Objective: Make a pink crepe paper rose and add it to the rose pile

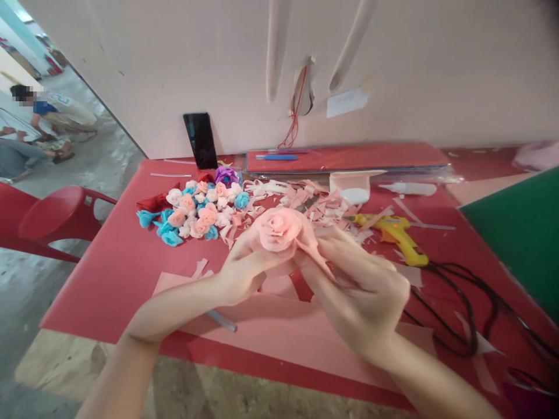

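A pink paper rose [278, 229] is held up over the middle of the table, its rolled petals facing me. My left hand [244, 270] is closed around its base from the left. Pinched in my right hand [360, 285] is the loose end of the rose's pink paper strip, drawn out to the right. Beneath both hands lies a large pink paper sheet [305, 337]. Pink paper scraps [323, 203] are heaped just behind the rose. To the right of them rests a yellow glue gun [395, 233] with a small orange light.
Finished paper flowers [201, 215] in pink, white, blue, red and purple cluster at the left. A phone [201, 141] leans on the back wall. The glue gun's black cable [467, 308] loops down the right side. A white bottle [408, 188] lies behind. A person [48, 110] sits far left.
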The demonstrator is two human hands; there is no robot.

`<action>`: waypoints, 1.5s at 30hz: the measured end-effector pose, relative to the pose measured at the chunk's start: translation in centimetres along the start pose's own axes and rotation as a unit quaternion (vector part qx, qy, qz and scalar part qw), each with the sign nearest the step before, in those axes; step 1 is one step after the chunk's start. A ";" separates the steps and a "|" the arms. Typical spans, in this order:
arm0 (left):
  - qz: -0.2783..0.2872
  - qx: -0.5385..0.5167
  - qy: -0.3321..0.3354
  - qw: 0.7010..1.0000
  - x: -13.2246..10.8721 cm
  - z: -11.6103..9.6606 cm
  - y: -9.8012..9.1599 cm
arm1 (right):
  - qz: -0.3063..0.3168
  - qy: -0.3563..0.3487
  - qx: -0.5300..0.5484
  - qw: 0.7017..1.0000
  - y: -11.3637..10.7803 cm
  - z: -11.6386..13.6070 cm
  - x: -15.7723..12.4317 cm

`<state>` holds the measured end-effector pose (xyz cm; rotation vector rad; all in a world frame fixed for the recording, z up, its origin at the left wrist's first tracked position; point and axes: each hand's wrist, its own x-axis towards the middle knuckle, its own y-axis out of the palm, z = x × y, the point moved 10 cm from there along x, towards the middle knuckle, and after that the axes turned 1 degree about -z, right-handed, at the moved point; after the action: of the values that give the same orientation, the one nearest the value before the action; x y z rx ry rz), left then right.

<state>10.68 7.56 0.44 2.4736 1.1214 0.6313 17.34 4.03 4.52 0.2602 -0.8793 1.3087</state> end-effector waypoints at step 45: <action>-0.050 -0.011 -0.033 0.998 0.4 0.2 -1.6 | 0.175 0.272 0.184 0.928 2.2 -4.7 -0.6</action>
<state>10.05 8.88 -0.39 2.3839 1.1973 0.5260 17.24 7.14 0.34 0.0183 -0.2024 1.7656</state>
